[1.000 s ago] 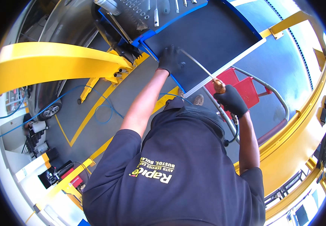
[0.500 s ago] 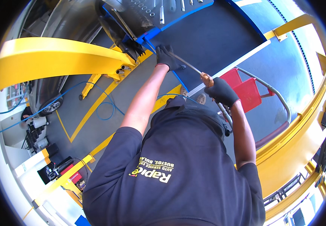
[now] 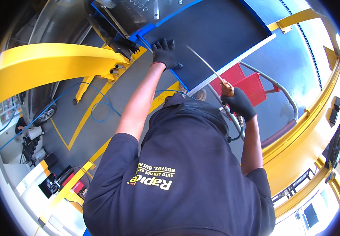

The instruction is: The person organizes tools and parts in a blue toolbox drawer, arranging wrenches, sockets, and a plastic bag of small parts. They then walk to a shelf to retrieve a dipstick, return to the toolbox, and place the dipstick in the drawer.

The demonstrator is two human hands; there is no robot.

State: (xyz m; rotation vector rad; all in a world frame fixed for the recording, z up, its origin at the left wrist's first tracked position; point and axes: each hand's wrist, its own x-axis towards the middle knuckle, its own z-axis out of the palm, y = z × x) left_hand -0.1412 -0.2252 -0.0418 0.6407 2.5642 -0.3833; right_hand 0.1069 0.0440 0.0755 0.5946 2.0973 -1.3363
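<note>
My right hand [image 3: 240, 104], in a black glove, is closed around an air blow gun [image 3: 227, 88] with a worn orange-brown body. Its long thin metal nozzle [image 3: 205, 63] points up and left over a black panel [image 3: 217, 35] with a blue rim. A hose fitting shows below that hand. My left hand [image 3: 164, 54], also gloved in black, is spread flat with fingers apart at the panel's left edge, and the nozzle tip is clear of it. Whether the left palm presses on the panel or hovers is hard to tell.
Wrenches and ring-shaped tools lie on a grey tray [image 3: 138, 17] beyond the panel. A red-seated stool with a metal tube frame [image 3: 252, 92] stands at right. Yellow lift arm [image 3: 56, 70], car wheel [image 3: 46, 115] and blue hose [image 3: 111, 106] are at left.
The nozzle, which reached my left hand, now points away from it. My right hand has drawn back slightly, and the left fingers are more spread. The whole view has shifted a little.
</note>
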